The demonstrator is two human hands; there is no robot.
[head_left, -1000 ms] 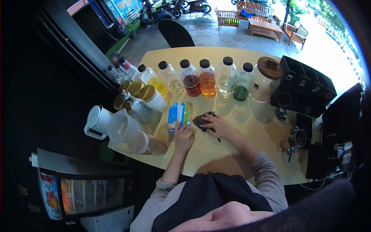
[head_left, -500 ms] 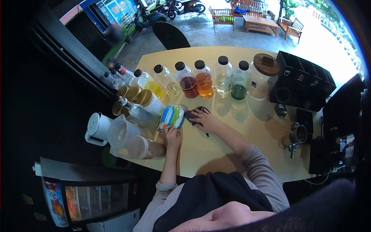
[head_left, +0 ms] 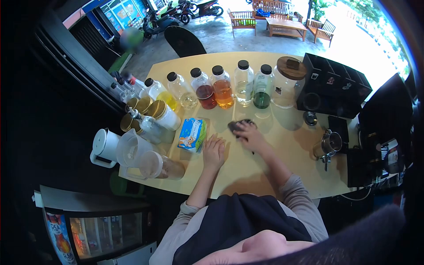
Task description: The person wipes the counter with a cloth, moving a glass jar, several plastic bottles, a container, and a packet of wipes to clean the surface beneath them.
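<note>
My right hand (head_left: 250,134) rests on a dark cloth (head_left: 240,127) on the pale wooden table (head_left: 274,154), its fingers wrapped over the cloth. Flat on the tabletop, fingers extended, lies my left hand (head_left: 213,152), with nothing in it. Just left of that hand is a blue and green packet of wipes (head_left: 191,134), which the hand does not grip. Part of the dark cloth is hidden under my right fingers.
Several black-capped bottles (head_left: 223,92) line the back, beside a wooden-lidded jar (head_left: 285,88) and a black organizer (head_left: 333,86). Jars, a clear pitcher (head_left: 132,150) and a white kettle (head_left: 106,145) stand left. A metal grinder (head_left: 327,145) is right.
My left hand has come off the packet and moved right onto the table. My right hand has moved right with the dark cloth. The packet appears turned, and the camera view has shifted.
</note>
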